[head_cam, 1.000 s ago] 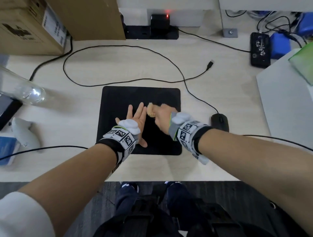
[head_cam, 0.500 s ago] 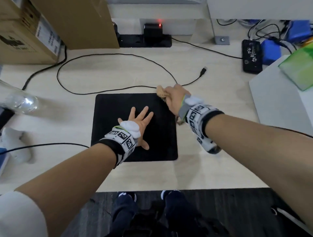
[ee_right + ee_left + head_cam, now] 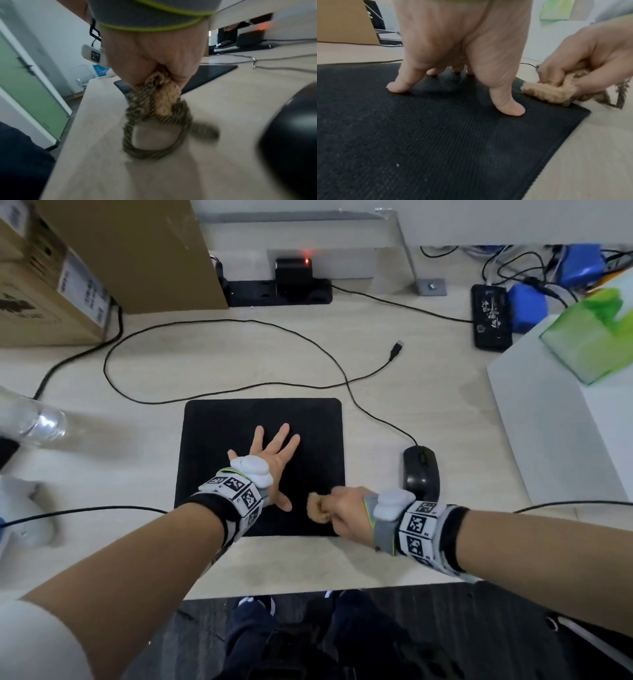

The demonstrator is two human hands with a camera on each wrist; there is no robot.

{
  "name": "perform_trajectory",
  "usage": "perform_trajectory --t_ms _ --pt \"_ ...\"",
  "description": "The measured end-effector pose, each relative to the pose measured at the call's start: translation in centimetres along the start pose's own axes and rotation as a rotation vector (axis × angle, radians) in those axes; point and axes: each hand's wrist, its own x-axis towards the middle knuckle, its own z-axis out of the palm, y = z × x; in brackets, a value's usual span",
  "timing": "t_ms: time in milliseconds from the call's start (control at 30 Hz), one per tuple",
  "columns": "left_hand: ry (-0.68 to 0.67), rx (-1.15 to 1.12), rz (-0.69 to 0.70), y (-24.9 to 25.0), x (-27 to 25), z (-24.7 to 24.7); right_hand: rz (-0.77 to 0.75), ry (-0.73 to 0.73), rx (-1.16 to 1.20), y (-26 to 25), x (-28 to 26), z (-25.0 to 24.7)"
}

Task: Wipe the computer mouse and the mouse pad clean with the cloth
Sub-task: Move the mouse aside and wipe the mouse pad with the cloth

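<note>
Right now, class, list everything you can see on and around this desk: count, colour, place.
mouse pad: one, black, desk centre
computer mouse: one, black, right of pad
cloth: one, tan, at pad's near right corner
cardboard boxes: two, brown, far left
power strip: one, black, far edge
plastic bottle: one, clear, left
left hand: flat on pad, fingers spread
right hand: grips cloth
</note>
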Motion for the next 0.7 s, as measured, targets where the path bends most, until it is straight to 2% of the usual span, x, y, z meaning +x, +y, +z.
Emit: perform_trajectory --t_ms 67,167,300,467,600,700 --pt "0.001 0.022 0.003 -0.1 -0.1 -0.1 0.032 -0.006 -0.049 0.5 0.8 -2.8" --pt "0.014 0.061 0.010 -0.6 -0.3 -1.0 0.158 0.243 -0.006 2.3 5.1 -8.1" --pt "0.060 0.047 -0.035 -2.6 0.0 -1.6 0.325 0.335 -0.066 4.6 11.1 -12.4" --pt "0.068 0.003 -0.040 -2.8 0.4 -1.4 0.361 0.309 0.031 3.7 11.2 -9.1" --pt "0.067 -0.013 -0.035 -3.1 0.5 -0.9 0.138 0.188 0.089 -0.1 6.2 -2.6" --pt "0.037 -0.037 -0.004 -2.9 0.4 -0.3 0.021 0.014 0.104 -3.1 0.9 1.9"
